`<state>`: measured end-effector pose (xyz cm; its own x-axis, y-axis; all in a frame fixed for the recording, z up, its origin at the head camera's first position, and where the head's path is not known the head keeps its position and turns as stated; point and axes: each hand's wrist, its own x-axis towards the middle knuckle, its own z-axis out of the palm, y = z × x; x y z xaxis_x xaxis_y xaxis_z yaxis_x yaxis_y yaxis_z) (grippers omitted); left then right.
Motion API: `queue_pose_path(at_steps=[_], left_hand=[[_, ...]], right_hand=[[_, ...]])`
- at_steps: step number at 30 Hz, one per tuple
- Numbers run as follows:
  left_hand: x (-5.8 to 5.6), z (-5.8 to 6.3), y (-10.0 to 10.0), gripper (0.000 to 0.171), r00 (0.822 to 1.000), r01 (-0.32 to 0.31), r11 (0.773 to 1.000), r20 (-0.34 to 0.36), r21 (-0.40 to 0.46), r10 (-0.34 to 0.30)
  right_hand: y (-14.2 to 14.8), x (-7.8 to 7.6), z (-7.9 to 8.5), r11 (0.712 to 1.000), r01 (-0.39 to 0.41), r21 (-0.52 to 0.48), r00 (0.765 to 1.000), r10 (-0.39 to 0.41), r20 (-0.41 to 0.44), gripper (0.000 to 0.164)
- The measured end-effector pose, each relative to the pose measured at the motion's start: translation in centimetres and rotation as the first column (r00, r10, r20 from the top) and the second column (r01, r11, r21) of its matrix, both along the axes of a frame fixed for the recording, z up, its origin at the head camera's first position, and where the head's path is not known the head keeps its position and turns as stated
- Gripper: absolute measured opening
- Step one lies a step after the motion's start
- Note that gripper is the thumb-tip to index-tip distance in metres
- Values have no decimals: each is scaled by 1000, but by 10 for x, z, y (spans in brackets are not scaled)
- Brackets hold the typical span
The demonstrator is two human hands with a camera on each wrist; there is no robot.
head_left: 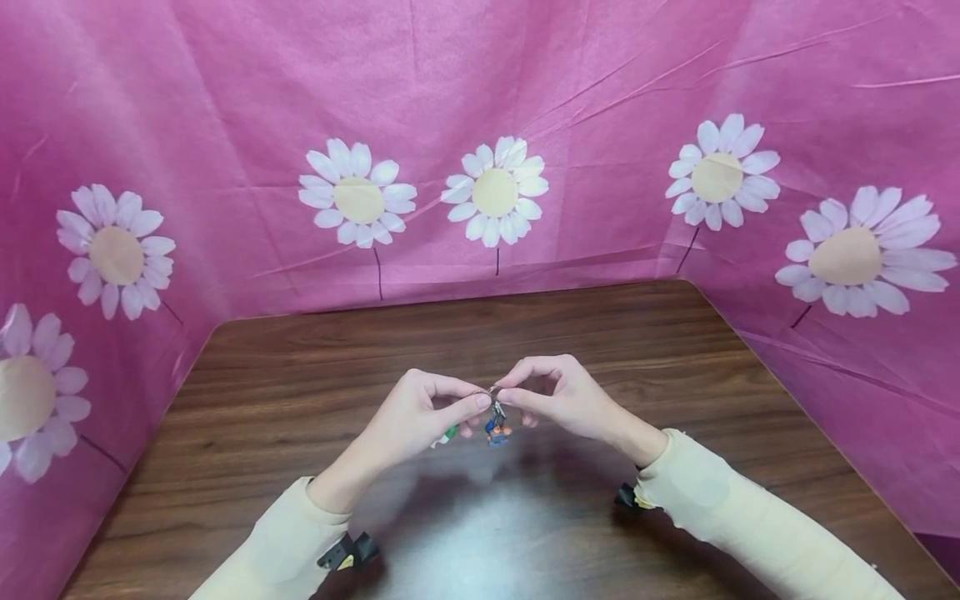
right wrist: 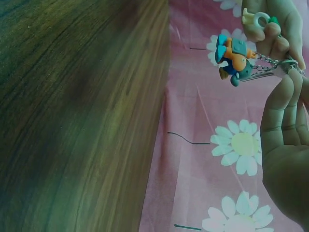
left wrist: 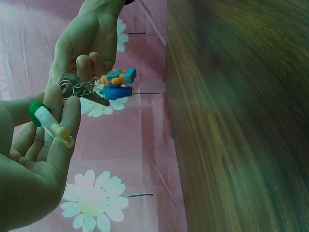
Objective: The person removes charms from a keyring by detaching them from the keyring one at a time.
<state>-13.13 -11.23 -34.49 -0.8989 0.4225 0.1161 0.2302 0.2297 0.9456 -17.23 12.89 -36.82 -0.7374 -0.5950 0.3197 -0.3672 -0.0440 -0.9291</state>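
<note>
Both hands meet above the table at a metal key ring (left wrist: 67, 89). My left hand (head_left: 416, 417) pinches one side of it between thumb and fingertips, and my right hand (head_left: 566, 398) pinches the other side. From the ring hang small figure charms on chains: an orange and blue figure (right wrist: 235, 50) and a dark blue one (left wrist: 118, 92). A flat metal key-like piece (right wrist: 258, 76) hangs beside them. A white figure with a green top (left wrist: 47, 118) lies against the fingers of my left hand; whether it is joined to the ring cannot be seen.
Beneath the hands is a dark wood-grain table (head_left: 300, 358). A pink cloth (head_left: 247, 125) with white daisies stands around its back and sides. Each sleeve carries a black wrist device (head_left: 349, 552) near the cuff.
</note>
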Motion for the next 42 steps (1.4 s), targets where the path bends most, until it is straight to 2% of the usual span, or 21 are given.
queue_pose_path(at_steps=[6,13,16,20,26,32,35,42], left_hand=[[3,3,1,16,1000,-15,1000,-27,-3,15],[2,8,0,16,998,-45,998,-31,43,47],[0,8,-1,18,999,-39,998,-14,48,40],[-4,4,-4,21,999,-3,999,37,45,1],[-8,3,-8,23,989,76,997,127,18,-77],[-8,5,-9,27,963,140,988,222,71,-152],[-8,5,-8,26,961,137,987,232,87,-154],[-9,2,-9,20,970,97,991,214,92,-115]], right_hand=[[1,2,-3,999,20,25,1000,-20,-9,14],[-3,2,-3,999,3,38,999,-4,39,11],[-4,1,-2,1000,3,11,998,-4,68,10],[-5,0,-3,999,14,-30,997,-12,80,11],[-5,-2,-5,998,44,-33,998,-43,37,9],[-5,-2,-3,998,55,9,998,-55,-4,12],[-5,-2,-2,998,60,22,998,-59,-24,12],[-4,-1,-1,998,57,17,995,-55,-87,14]])
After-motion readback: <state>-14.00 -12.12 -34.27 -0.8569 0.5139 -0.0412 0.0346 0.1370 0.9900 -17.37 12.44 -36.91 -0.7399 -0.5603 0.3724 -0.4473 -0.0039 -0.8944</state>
